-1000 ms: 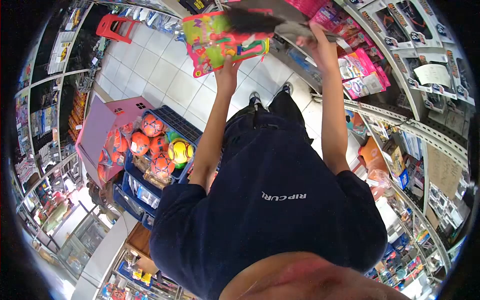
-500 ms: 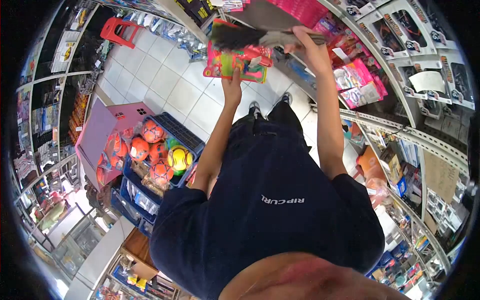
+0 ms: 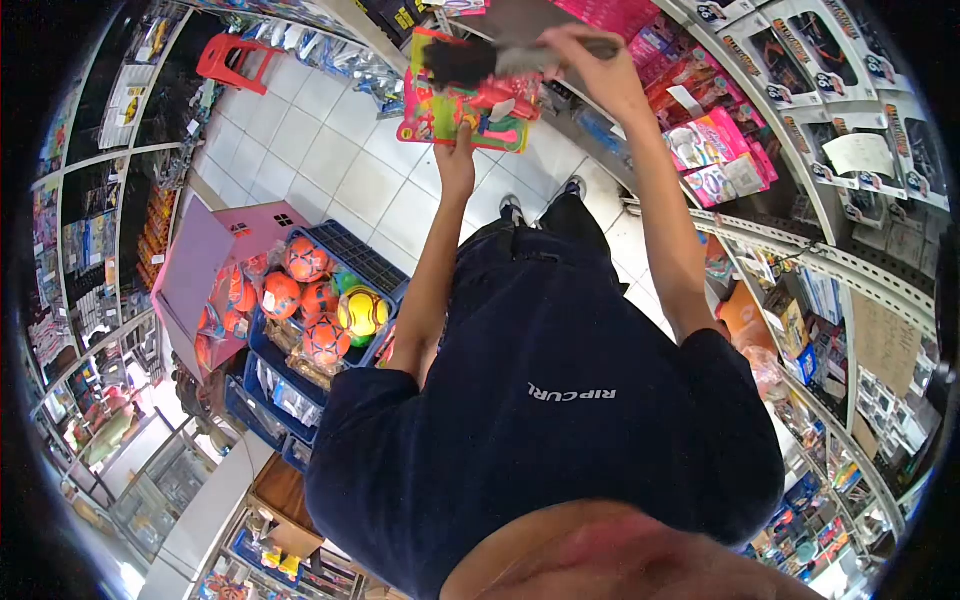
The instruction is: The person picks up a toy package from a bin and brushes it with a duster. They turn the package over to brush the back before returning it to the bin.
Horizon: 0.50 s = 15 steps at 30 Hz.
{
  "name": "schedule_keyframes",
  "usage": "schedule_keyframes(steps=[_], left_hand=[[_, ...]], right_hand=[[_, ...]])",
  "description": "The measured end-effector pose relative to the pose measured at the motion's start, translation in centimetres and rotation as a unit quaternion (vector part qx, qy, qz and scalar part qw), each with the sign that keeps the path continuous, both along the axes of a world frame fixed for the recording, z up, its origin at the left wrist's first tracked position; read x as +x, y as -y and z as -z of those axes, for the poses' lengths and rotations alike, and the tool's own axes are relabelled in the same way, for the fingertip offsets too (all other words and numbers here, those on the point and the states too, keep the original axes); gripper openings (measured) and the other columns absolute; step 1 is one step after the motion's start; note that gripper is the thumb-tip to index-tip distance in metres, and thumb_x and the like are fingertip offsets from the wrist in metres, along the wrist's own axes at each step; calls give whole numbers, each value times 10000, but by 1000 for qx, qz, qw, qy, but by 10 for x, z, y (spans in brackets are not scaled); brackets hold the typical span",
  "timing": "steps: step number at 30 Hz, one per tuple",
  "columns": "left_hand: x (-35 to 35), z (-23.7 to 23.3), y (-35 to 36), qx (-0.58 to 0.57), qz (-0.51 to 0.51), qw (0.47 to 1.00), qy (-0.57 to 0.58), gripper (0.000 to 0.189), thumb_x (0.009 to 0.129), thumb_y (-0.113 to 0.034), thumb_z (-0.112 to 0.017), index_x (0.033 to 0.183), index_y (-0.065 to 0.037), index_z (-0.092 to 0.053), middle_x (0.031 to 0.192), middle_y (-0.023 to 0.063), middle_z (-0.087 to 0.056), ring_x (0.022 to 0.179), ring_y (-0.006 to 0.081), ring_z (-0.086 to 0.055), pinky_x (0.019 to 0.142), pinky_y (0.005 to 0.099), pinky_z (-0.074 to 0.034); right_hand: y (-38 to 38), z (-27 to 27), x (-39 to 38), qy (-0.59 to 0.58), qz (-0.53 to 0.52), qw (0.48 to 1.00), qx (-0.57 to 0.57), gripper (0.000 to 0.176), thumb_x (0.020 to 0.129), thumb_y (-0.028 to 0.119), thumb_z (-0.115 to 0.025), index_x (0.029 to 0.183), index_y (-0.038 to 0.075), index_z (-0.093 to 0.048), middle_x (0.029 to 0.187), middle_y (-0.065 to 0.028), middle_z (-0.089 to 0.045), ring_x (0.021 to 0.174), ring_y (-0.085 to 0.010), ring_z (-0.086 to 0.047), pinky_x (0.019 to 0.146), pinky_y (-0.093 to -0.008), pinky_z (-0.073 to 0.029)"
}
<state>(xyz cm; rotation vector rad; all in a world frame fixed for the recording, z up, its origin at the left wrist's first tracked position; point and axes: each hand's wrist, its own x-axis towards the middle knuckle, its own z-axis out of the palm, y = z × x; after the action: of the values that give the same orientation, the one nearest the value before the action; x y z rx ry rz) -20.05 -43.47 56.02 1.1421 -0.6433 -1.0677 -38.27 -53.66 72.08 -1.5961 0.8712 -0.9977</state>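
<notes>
Under the brush (image 3: 462,63), my left hand (image 3: 457,168) pinches the pack (image 3: 450,112) by its near edge, ideal for light, stiff-looking card, while my right hand (image 3: 605,80) grips the handle (image 3: 604,48).

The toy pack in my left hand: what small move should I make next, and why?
I'd probably sweep the brush toward you over the near part of the toy pack. Its dark bristles are over the far part, your right hand has the handle, and your left hand holds the pack's near edge.
</notes>
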Motion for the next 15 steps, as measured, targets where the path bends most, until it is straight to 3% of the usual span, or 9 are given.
schedule_keyframes(steps=[3, 5, 6, 7, 9, 10, 11, 13, 15], left_hand=[[6, 0, -3, -17, 16, 1000, 7, 253, 887, -151, -513, 1087, 1, -487, 1009, 63, -545, 906, 117, -524, 705, 239, -458], [13, 8, -4, -92, 6, 945, 314, 217, 878, -59, -457, 1081, 7, -499, 1016, 64, -546, 898, 113, -524, 748, 243, -431], [4, -17, -1, -21, -14, 999, -38, 262, 874, -52, -448, 1130, 3, -457, 1056, 86, -531, 909, 135, -530, 731, 253, -458], [7, -23, 0, -24, -10, 999, -37, 262, 874, -52, -448, 1130, 3, -457, 1056, 86, -531, 909, 135, -530, 731, 253, -458], [13, -30, 0, 23, 31, 995, 87, 398, 888, -63, -425, 1275, -33, -337, 1111, 118, -513, 951, 175, -537, 760, 289, -466], [7, -29, 2, -31, 8, 998, -51, 489, 906, -92, -377, 1356, -67, -186, 1159, 158, -487, 1001, 237, -540, 787, 356, -486], [5, -29, 5, -31, 7, 998, -50, 489, 906, -92, -377, 1356, -67, -186, 1159, 158, -487, 1001, 237, -540, 787, 356, -486], [2, -28, 6, -62, 29, 990, -120, 514, 906, -125, -389, 1375, -136, -178, 1153, 208, -485, 1006, 254, -548, 758, 367, -511], [-1, 76, 15, 14, 155, 966, -206, 633, 876, -122, -429, 1381, -220, -59, 1174, 211, -480, 991, 305, -557, 686, 419, -532]], right_hand=[[9, -2, -3, -17, 88, 994, -69, 217, 845, 183, -569, 902, -18, -628, 687, -45, -603, 601, -98, -563, 578, -221, -450], [6, -7, -6, 18, -105, 988, 114, 227, 843, 188, -571, 881, -29, -626, 698, -48, -605, 619, -96, -571, 582, -217, -458], [0, -4, -6, 25, -30, 991, 127, 232, 839, 186, -572, 861, -39, -624, 704, -47, -601, 618, -88, -564, 557, -222, -471], [1, 2, -8, 26, -27, 992, 124, 232, 839, 186, -572, 861, -39, -624, 704, -47, -601, 618, -88, -564, 557, -222, -471], [9, 24, -20, 28, 198, 976, 90, 230, 831, 194, -578, 860, -29, -628, 687, -37, -594, 601, -86, -562, 517, -230, -477], [15, 28, -23, -35, 231, 972, 15, 237, 823, 207, -587, 863, -22, -631, 683, -31, -592, 565, -94, -564, 496, -234, -483], [19, 35, -23, -35, 230, 973, 15, 237, 823, 207, -587, 863, -22, -631, 683, -31, -592, 565, -94, -564, 496, -234, -483], [9, 30, -14, 160, 249, 952, 74, 222, 814, 196, -589, 870, -14, -634, 697, -43, -597, 526, -105, -561, 494, -241, -471], [24, 121, -12, -55, 266, 961, 53, 272, 785, 233, -590, 826, -34, -623, 611, -73, -593, 492, -151, -562, 489, -291, -444]])
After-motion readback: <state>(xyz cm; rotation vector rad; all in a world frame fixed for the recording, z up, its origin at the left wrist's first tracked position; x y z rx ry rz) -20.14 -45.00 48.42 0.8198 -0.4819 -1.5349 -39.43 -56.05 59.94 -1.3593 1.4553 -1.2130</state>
